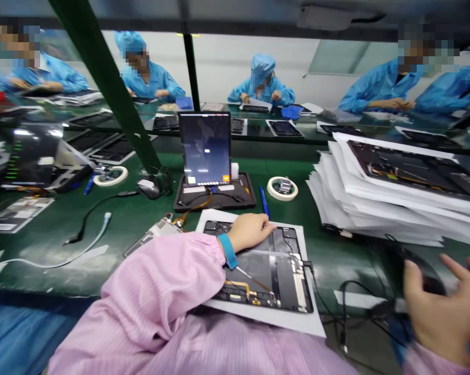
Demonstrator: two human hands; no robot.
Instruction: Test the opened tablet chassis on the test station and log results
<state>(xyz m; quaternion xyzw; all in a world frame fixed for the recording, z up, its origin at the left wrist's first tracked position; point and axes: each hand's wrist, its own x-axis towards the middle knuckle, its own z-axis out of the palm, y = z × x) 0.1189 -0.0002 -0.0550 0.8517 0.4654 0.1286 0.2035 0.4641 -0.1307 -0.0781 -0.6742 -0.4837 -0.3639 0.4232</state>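
Observation:
An opened tablet chassis (pixel 274 271) lies on a white sheet (pixel 297 323) in front of me, its dark boards and flex cables exposed. My left hand (pixel 248 232) rests on its upper left corner with the fingers curled down against it; a blue wrist strap sits at the pink sleeve's cuff. My right hand (pixel 444 307) hovers at the lower right, fingers spread apart, above a dark object (pixel 430 284) and black cables; it holds nothing.
A lit tablet (pixel 205 148) stands upright in a black tray (pixel 219 200). Tape rolls (pixel 282 188) (pixel 110 176), a blue pen (pixel 263 202), a mouse (pixel 149 186) and loose cables lie on the green mat. A stack of white sheets with chassis (pixel 399 182) sits at right. Co-workers in blue sit across.

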